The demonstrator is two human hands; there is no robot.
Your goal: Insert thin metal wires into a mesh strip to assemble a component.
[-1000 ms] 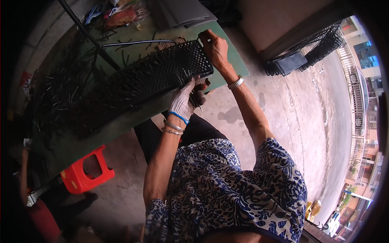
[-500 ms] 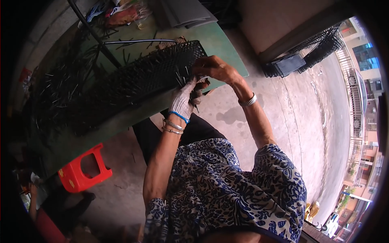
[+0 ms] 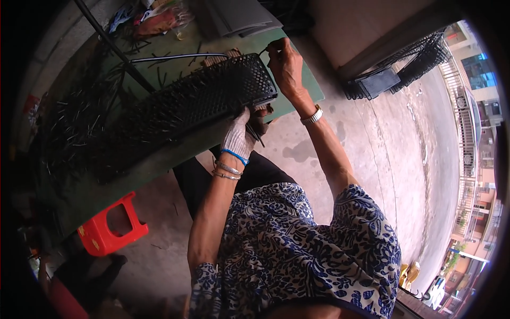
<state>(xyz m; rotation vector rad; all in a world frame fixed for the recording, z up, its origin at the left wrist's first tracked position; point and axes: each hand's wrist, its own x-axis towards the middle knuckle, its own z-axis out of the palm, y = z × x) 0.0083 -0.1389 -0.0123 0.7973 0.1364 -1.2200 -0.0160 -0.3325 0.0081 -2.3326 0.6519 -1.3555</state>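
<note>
A long black perforated tray [image 3: 258,74] lies slantwise on the green table [image 3: 304,80], with many thin dark rods standing in its holes. My left hand [image 3: 239,133], in a whitish knit glove, is closed on a few dark rods [image 3: 256,135] at the tray's near edge; their ends poke out below the fingers. My right hand [image 3: 287,69] is bare and raised just past the tray's right end. Its thumb and fingers pinch one thin dark rod [image 3: 264,50] that points toward the tray's far corner.
Loose dark rods [image 3: 79,122] cover the table's left part. A metal bar [image 3: 180,56] crosses behind the tray. Grey sheets [image 3: 241,18] and a plastic bag [image 3: 162,21] lie at the back. A red stool [image 3: 114,234] stands at left; another person's red clothing [image 3: 66,300] shows lower left.
My right hand has moved up and away from my left hand, now with a rod in its pinch. My left hand has dropped slightly, and the tray's right end shows more.
</note>
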